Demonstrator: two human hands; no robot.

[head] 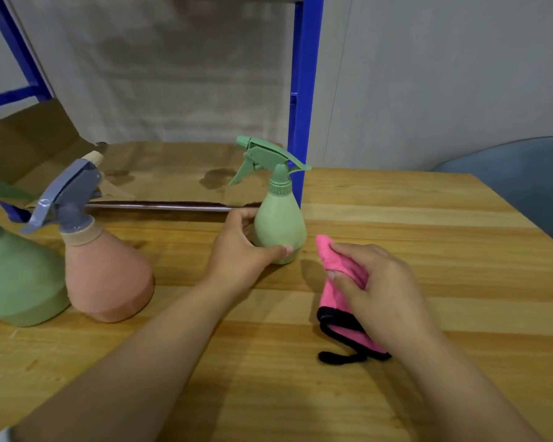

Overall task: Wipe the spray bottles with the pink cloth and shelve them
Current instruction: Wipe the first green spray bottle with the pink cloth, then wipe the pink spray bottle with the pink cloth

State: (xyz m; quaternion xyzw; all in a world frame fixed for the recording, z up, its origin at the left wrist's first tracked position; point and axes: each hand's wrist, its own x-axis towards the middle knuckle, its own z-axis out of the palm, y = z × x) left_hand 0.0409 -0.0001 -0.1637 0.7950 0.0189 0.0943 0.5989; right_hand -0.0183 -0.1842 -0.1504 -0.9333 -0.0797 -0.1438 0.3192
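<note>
At the far left edge a large green bottle (pixel 16 275) is standing on the table (pixel 428 218), partly cut off by the frame, and just beside it a pink bottle (pixel 106 275) with a grey trigger head is standing upright too. Behind them the shelf (pixel 173 173), lined with brown cardboard and framed by blue posts (pixel 304 90), is waiting with no bottle visible on it.

Moving rightward, the left hand (pixel 240 247) is reaching forward with the forearm stretched across the table, its thumb and fingers curling round the lower belly of a small green bottle (pixel 280 228), which is standing upright on the table close to the shelf's front edge and the right blue post. Just to its right, the right hand (pixel 377 282) is hovering low with the wrist turned inward, its fingers pinching the pink cloth (pixel 336 298), whose folded tip is pointing toward the small bottle while the black-edged end and loop are trailing onto the table.

The step in hand looks to be the wiping of this small bottle. The next move is likely calling for the cloth to be pressed against the bottle's side while the left hand is steadying or turning it, so that it is not tipping over.
</note>
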